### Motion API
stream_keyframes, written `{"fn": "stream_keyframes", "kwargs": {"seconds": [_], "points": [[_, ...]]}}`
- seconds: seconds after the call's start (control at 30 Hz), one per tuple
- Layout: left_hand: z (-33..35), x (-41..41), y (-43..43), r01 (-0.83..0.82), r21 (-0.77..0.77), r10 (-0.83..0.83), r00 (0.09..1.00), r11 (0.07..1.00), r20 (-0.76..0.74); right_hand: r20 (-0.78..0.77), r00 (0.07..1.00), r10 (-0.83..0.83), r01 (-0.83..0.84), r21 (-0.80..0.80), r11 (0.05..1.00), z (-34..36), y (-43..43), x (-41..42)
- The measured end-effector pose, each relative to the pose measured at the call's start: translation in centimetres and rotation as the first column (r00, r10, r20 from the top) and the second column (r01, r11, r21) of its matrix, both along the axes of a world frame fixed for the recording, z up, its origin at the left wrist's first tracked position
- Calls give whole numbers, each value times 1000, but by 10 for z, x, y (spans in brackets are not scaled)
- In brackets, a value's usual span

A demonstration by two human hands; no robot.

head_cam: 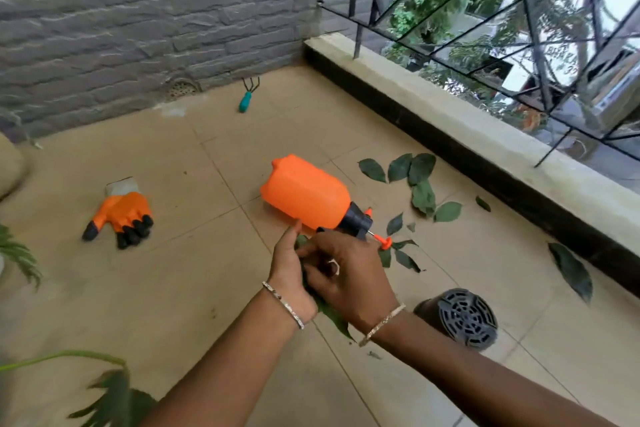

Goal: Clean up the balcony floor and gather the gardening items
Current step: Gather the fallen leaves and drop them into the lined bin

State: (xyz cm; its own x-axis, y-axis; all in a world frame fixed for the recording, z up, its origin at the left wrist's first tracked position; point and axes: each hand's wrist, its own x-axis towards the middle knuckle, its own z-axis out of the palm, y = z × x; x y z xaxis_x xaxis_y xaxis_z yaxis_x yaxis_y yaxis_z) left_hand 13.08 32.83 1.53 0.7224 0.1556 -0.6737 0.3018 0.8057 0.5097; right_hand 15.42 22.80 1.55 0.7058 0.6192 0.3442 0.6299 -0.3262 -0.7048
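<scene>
My left hand (289,274) and my right hand (349,276) meet low over the tiled floor, both closed around a bunch of green leaves (332,315) that sticks out below my wrists. Just beyond them an orange spray bottle (306,192) lies on its side, its black pump head (356,220) pointing right. Loose green leaves (415,180) are scattered on the tiles to the right. An orange glove with black claw tips (121,215) lies at the left. A teal-handled hand rake (246,99) rests near the brick wall.
A dark upturned plant pot (462,317) lies close to my right forearm. A raised concrete kerb (450,128) with a metal railing (533,21) runs along the right. A floor drain (181,88) sits at the wall's foot. Plant fronds (114,395) reach in from the lower left.
</scene>
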Motion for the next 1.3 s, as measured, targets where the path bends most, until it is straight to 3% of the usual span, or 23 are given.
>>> {"fn": "stream_keyframes", "kwargs": {"seconds": [0.17, 0.23, 0.3, 0.33, 0.37, 0.4, 0.43, 0.47, 0.53, 0.6, 0.7, 0.83, 0.87, 0.93, 1.03, 1.1, 1.2, 1.3], "points": [[-1, 8, -8, 45, -86, -44, 999, 995, 19, 12, 999, -38, 36, 110, 993, 12, -29, 6], [0, 10, -9, 71, -99, -70, 997, 993, 16, -63, 981, -184, 193, 200, 960, 5, -36, 20], [0, 9, -4, 36, -91, -36, 999, 995, -1, -279, 882, -381, 437, 181, 881, -16, -38, 46], [-1, 7, 1, 13, -90, -14, 1000, 996, -7, -472, 763, -442, 541, 93, 836, -31, -37, 62], [-2, 4, 6, -2, -90, 1, 1000, 996, -12, -692, 559, -457, 596, -47, 801, -47, -37, 76], [-3, 1, 12, -16, -90, 14, 1000, 996, -15, -854, 298, -426, 581, -193, 791, -62, -36, 87], [-4, -2, 19, -33, -96, 32, 999, 995, -14, -930, 73, -360, 516, -274, 812, -76, -33, 95], [-4, -6, 26, -43, -102, 42, 999, 994, -7, -954, -85, -287, 466, -293, 835, -89, -30, 101], [-4, -15, 39, -70, -105, 71, 997, 992, 8, -960, -239, -148, 487, -250, 837, -112, -16, 112], [-2, -24, 47, -89, -107, 91, 996, 990, 20, -962, -271, -44, 587, -202, 784, -123, -2, 118], [-1, -38, 63, -134, -102, 138, 990, 986, 27, -972, -235, 4, 692, -164, 703, -134, 20, 128], [0, -51, 79, -211, -65, 212, 977, 975, 18, -992, -46, -114, 752, -110, 651, -128, 41, 134], [1, -53, 81, -218, -61, 219, 975, 974, 20, -993, 23, -114, 778, -54, 626, -123, 46, 134], [1, -55, 84, -219, -64, 222, 974, 974, 37, -944, 247, -221, 768, 51, 638, -107, 58, 127], [3, -55, 81, -222, -48, 225, 973, 974, 51, -574, 656, -490, 608, 17, 794, -76, 77, 109], [5, -53, 77, -216, -29, 217, 975, 976, 47, -298, 819, -490, 509, -18, 861, -55, 91, 99], [7, -53, 73, -197, -18, 197, 979, 980, 44, 29, 944, -328, 329, -39, 944, -36, 112, 89], [9, -53, 73, -195, -33, 197, 980, 980, 44, 162, 972, -169, 200, -198, 960, -26, 138, 82]]}}
